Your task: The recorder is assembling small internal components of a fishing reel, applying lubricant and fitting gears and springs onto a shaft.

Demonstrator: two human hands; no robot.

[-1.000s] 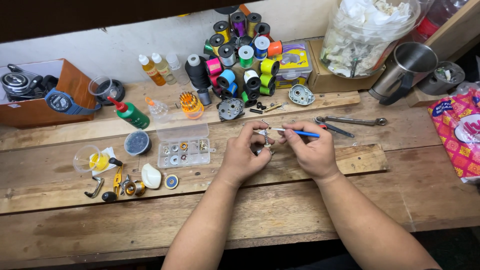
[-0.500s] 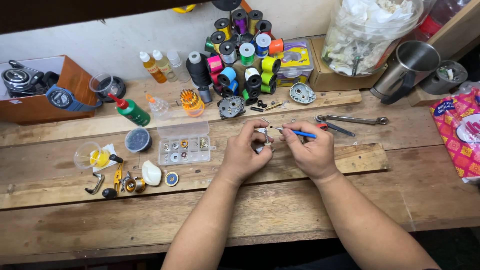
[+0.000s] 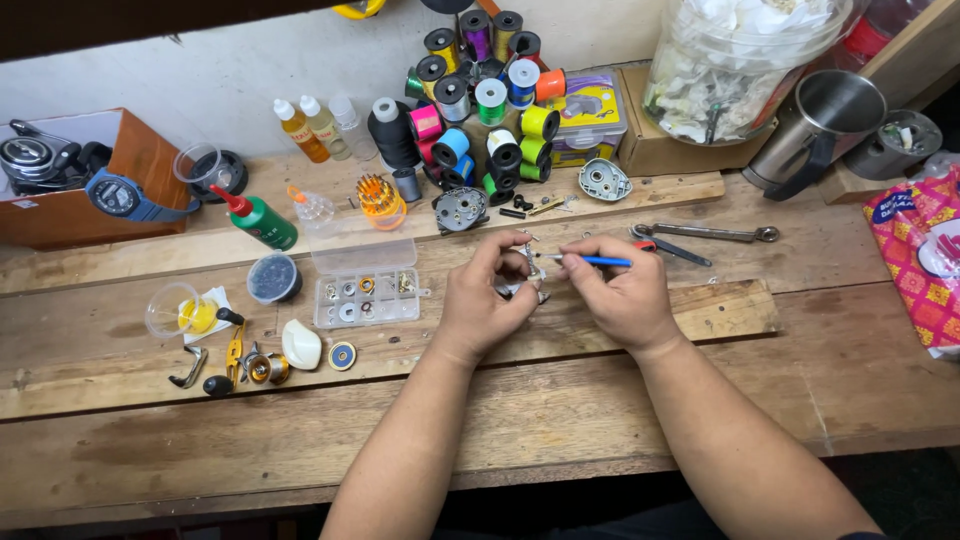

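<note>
Small silvery metal part (image 3: pixel 530 262) pinched in the closed left grip (image 3: pixel 488 300) at frame centre above the worn wooden surface (image 3: pixel 560 400), thin blue-handled tool (image 3: pixel 597 261) held in the closed right grip (image 3: pixel 620 295), clear plastic compartment box (image 3: pixel 365 290) lying left of centre

Bare wood nearside; spools (image 3: pixel 487 95) and parts box (image 3: pixel 365 285) crowd beyond.

I see both of my bare forearms reaching up over the bench and converging, my left hand (image 3: pixel 483 300) curled with thumb and forefinger pinched together, my right hand (image 3: pixel 622 295) close beside it, knuckles up, fingers pinched in a pen-like grip.
</note>
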